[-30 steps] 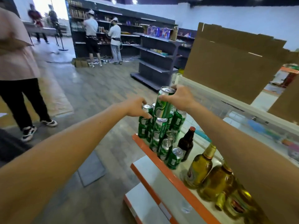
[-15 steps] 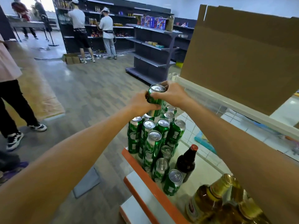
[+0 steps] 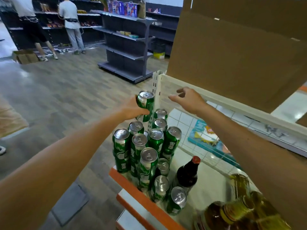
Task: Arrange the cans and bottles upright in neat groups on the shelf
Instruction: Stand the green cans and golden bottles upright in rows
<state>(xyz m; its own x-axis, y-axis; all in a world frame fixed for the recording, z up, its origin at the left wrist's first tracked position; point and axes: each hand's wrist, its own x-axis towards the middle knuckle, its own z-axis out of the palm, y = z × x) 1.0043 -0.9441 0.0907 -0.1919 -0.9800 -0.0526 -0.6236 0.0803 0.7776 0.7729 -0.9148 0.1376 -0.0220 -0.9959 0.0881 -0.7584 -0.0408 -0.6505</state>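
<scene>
Several green cans (image 3: 152, 143) stand stacked in two layers at the left end of the white shelf (image 3: 206, 190) with its orange front edge. My left hand (image 3: 132, 108) grips one green can (image 3: 145, 105), held above the stack beside the white upright post. My right hand (image 3: 189, 98) hovers empty to the right of that can, fingers loosely spread. A dark brown bottle with a red cap (image 3: 188, 173) stands upright right of the cans. Yellow-green glass bottles (image 3: 240, 208) crowd the lower right corner.
A large cardboard sheet (image 3: 237, 47) leans above the shelf's back rail. A colourful flat packet (image 3: 207, 140) lies behind the wire grid. Dark shelving (image 3: 126, 40) stands across the aisle, with two people at the far racks and a cardboard box (image 3: 25, 56) on the floor.
The can went from both hands into my left hand alone. My right hand let go and drew away to the right. The camera tilted down toward the stack.
</scene>
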